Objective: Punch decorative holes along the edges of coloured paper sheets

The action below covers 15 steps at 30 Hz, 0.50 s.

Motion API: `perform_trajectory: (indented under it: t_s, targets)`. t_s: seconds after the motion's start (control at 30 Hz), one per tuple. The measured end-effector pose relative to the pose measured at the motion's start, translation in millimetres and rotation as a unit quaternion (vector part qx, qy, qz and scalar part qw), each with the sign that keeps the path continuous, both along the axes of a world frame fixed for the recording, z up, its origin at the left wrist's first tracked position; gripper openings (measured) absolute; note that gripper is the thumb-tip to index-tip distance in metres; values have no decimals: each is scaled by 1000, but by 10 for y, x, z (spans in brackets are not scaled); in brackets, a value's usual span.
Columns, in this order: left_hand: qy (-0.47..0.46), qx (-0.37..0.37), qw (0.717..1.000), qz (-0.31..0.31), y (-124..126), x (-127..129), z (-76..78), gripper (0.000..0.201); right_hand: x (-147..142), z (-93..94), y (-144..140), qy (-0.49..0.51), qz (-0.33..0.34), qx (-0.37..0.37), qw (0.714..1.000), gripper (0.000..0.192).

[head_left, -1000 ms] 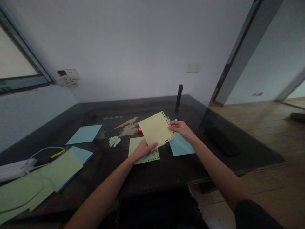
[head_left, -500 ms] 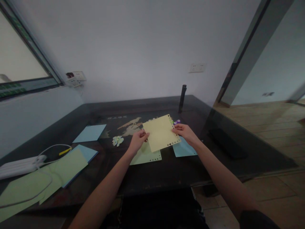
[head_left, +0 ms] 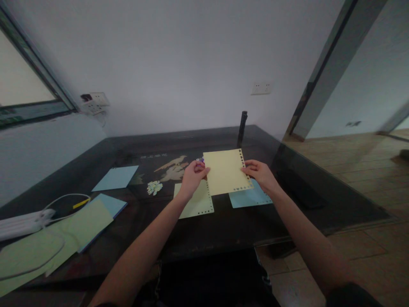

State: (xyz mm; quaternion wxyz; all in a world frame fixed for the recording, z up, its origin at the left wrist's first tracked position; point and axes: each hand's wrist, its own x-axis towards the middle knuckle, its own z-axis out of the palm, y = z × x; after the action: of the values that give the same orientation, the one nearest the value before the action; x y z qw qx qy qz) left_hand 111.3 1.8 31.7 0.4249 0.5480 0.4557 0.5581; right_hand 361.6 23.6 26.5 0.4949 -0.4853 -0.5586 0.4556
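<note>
Both hands (head_left: 194, 175) (head_left: 260, 174) pinch a flat rectangular yellow paper sheet (head_left: 226, 172) with hole-punched edges.

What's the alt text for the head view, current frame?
Two bare hands hold a yellow sheet with punched edges above a dark table, the left hand at its left edge and the right hand at its right. Below lie a green punched sheet and a blue sheet; more paper and a white cable sit far left.
</note>
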Motion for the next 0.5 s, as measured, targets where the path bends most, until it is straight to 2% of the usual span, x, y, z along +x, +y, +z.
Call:
perform_trajectory:
  t_s: [0.1,0.27,0.37,0.5]
  targets:
    - [12,23,1000,11,76,273,-10,29,240,-34,-45,-19,-39,10,999,46]
    - [161,-5,987,-6,134,624,-267,23,613,-234,-125,-90,-81,3,993,47]
    - [250,-18,968,-12,133,703,-400,22,725,-367,-169,-118,-97,-7,988,46]
    - [327,-11,945,-2,117,721,-442,21,745,-458,-179,-173,-95,14,980,37]
